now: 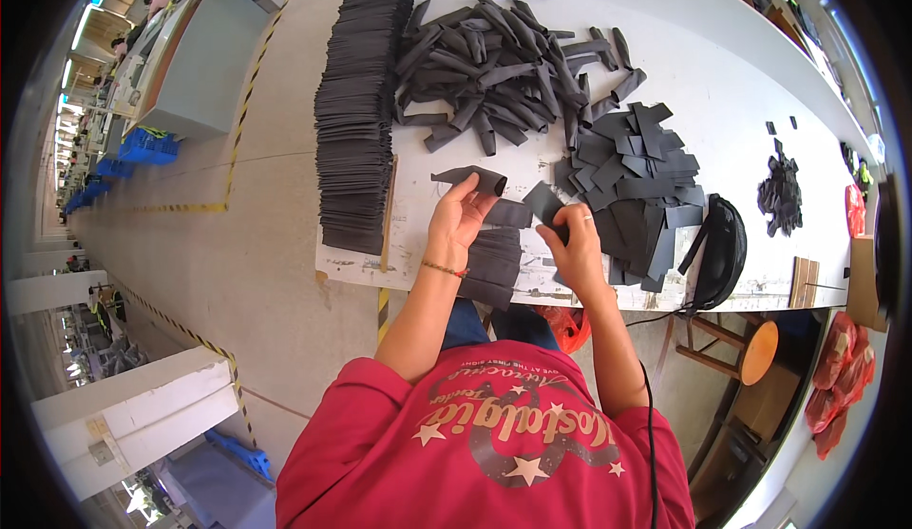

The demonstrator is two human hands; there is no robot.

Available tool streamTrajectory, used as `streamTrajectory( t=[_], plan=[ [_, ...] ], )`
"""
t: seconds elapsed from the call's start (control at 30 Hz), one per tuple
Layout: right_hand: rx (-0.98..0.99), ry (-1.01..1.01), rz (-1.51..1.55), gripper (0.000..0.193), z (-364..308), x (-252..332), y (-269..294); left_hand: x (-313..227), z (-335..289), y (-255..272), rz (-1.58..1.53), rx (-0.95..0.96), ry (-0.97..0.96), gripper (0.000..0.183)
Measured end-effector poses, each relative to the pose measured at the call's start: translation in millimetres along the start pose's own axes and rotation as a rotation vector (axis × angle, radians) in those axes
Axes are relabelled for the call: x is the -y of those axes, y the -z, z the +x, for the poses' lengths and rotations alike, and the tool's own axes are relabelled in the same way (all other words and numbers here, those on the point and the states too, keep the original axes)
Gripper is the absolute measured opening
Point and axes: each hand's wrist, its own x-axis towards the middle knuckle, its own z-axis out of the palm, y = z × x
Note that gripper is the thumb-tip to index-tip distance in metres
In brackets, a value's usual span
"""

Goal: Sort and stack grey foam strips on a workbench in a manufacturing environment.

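Observation:
My left hand [458,217] pinches a dark grey fabric sleeve [475,179], whose open end faces right. To its right, my right hand [576,244] is closed on a flat dark rectangular piece [543,202], held by its lower edge. Between and below the hands, several flat dark fabric pieces [492,265] lie at the table's near edge. A heap of overlapping flat rectangular pieces [646,187] spreads just right of my right hand. Beyond my hands, a loose pile of rolled fabric sleeves [503,68] covers the far middle of the table.
A long stack of folded dark fabric [353,111] lines the left side of the white table [736,149]. A black pouch [720,254] with a cable sits at the near edge. Small dark pieces [781,192] lie farther right. A wooden stool [757,353] stands below the table edge.

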Motion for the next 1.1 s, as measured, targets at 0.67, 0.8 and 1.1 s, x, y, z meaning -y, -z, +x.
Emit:
streamTrajectory(
  t=[0.67, 0.8, 1.1],
  plan=[
    [-0.166, 0.249, -0.228, 0.023, 21, 41, 21, -8, -35, -32, 0.198, 0.289, 0.035, 0.028],
    [-0.196, 0.314, -0.331, 0.025, 22, 41, 22, -4, -44, -40, 0.221, 0.288, -0.014, 0.033],
    [-0.158, 0.243, -0.207, 0.052, 17, 58, 3, 8, -75, -71, 0.384, 0.266, -0.261, 0.035]
  ],
)
